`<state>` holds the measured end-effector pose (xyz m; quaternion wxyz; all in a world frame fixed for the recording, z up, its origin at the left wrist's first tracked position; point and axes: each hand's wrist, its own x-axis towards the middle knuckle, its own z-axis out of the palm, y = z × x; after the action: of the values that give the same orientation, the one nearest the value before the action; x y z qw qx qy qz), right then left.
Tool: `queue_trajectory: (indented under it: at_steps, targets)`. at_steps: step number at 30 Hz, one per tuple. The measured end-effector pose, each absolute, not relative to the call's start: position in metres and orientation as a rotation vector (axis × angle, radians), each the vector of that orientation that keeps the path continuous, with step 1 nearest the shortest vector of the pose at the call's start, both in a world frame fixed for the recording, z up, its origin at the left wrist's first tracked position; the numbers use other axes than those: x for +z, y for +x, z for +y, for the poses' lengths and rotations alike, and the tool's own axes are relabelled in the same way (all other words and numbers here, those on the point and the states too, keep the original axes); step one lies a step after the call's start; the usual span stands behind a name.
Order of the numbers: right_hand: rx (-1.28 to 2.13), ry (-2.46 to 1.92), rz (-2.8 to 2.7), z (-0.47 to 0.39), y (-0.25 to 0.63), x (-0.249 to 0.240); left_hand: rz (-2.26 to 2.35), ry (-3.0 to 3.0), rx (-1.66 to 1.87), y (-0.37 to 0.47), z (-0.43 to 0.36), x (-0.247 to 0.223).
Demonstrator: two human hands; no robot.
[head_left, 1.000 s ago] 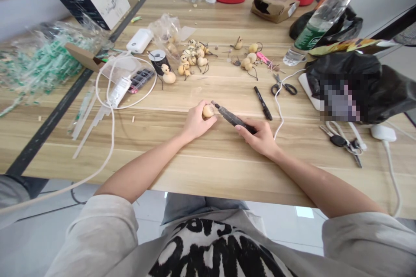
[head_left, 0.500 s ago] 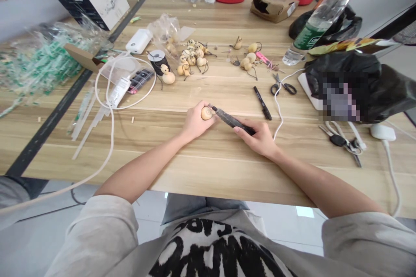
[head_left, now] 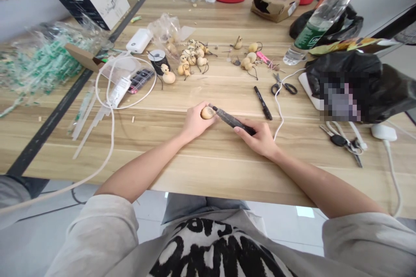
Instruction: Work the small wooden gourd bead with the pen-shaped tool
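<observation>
My left hand (head_left: 196, 120) is closed around a small pale gourd (head_left: 207, 113), whose rounded end faces up and bears a greyish round mark. In my right hand (head_left: 261, 136) is a thick black pen-shaped tool (head_left: 234, 121), gripped along its rear half. The tool's narrow tip points left and meets the gourd's right side by my left fingertips. Whether the tip goes into the gourd is too small to tell. A white cable (head_left: 278, 121) runs up to my right hand; its join to the tool is hidden.
Several small gourds with black cords (head_left: 192, 54) lie beyond my hands, near a black cord spool (head_left: 158, 61). Right of them are a black marker (head_left: 262, 103), scissors (head_left: 284, 86), keys (head_left: 339, 140) and a leaning water bottle (head_left: 312, 34). A looped white cable (head_left: 112, 138) crosses the left side.
The gourd has turned slightly in my left hand, its round mark shifting to the right. The tool and my right hand hold nearly the same place.
</observation>
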<state>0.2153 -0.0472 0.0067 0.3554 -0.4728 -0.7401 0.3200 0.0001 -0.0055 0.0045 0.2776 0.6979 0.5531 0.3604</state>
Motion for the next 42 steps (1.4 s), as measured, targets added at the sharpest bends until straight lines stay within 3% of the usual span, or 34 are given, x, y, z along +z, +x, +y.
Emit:
queue_trajectory:
  at_steps: [42]
  targets:
    - [0.719,-1.124,-2.071,-0.0463,0.2188,0.0027,1.447,1.845,0.966,0.0004,-0.0062,0.0029]
